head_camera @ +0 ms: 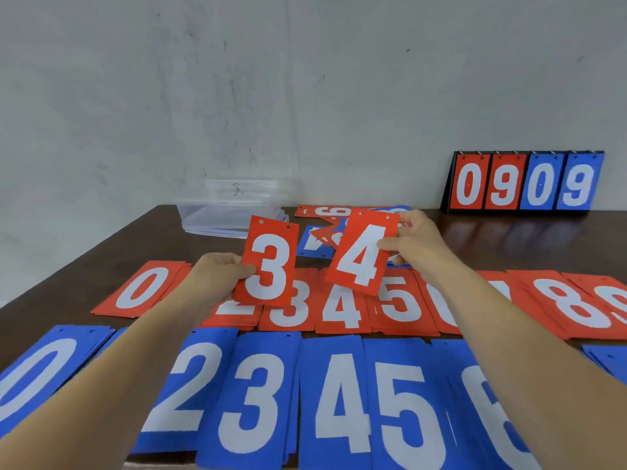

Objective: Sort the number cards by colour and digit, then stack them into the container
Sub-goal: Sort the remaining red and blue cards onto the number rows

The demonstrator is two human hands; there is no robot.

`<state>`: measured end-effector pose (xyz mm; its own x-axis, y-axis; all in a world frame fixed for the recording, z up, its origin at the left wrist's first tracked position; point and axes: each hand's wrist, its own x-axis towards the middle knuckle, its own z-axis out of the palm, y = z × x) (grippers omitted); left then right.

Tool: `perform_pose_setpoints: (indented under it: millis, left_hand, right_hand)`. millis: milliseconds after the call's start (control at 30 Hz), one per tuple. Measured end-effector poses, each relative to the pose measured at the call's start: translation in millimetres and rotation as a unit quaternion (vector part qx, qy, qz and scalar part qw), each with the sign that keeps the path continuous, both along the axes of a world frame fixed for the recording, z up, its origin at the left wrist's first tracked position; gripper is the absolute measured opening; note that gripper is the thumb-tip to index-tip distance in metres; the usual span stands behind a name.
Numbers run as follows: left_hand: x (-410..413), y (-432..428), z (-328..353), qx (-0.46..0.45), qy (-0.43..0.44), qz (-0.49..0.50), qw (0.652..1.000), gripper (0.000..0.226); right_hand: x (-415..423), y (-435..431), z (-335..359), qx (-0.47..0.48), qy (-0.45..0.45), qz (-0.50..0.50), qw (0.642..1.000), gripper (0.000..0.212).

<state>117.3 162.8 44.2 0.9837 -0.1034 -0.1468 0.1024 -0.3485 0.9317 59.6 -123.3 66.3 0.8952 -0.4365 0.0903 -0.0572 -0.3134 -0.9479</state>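
Past blue piles [258, 401], pinches red 3 [269, 266] in left hand [217, 276], red 4 [364, 254] in right hand [420, 242] — each over its matching red pile [339, 310], seemingly to drop there — container [230, 212] well behind on the counter [509, 239].

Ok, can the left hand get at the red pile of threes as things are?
Probably yes. The left hand pinches a red 3 card just over the red pile of threes, with nothing between; the right hand and its red 4 card sit off to the side.
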Motion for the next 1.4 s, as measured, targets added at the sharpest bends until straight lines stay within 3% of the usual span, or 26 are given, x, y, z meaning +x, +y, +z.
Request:
perform_pose_setpoints:
  millis: [133,267,533,633,767,867,1000,1100,1400]
  left_hand:
    - [4,11,-4,-0.026,0.012,-0.017,0.999,0.013]
    - [7,14,-9,-0.04,0.029,-0.038,0.998,0.016]
    - [7,-8,-20,-0.024,0.033,-0.059,0.997,0.012]
    - [8,-16,-28,0.025,-0.001,-0.05,0.998,0.008]
    - [5,-24,-34,0.197,-0.111,-0.068,0.972,0.016]
    - [4,-28,-36,0.311,-0.174,-0.073,0.931,0.035]
    - [6,-32,-32,0.405,-0.177,-0.063,0.895,0.031]
    - [5,-33,-30,0.429,-0.172,-0.068,0.884,0.026]
    - [-1,-29,-28,0.377,-0.219,-0.084,0.896,0.054]
  right_hand:
    - [-5,17,-5,0.006,0.003,-0.032,0.999,0.02]
    - [-7,23,-15,0.004,0.051,-0.066,0.997,0.042]
    - [-5,40,-27,-0.036,0.108,-0.046,0.992,0.042]
    - [0,42,-31,-0.065,0.114,-0.043,0.99,0.04]
    - [7,41,-44,-0.147,0.11,-0.062,0.981,0.03]
    - [12,42,-49,-0.271,0.131,-0.067,0.951,0.016]
    - [13,47,-49,-0.378,0.181,-0.079,0.905,0.023]
    - [11,48,-50,-0.397,0.196,-0.084,0.893,0.029]
    - [-1,47,-45,-0.378,0.165,-0.109,0.904,0.026]
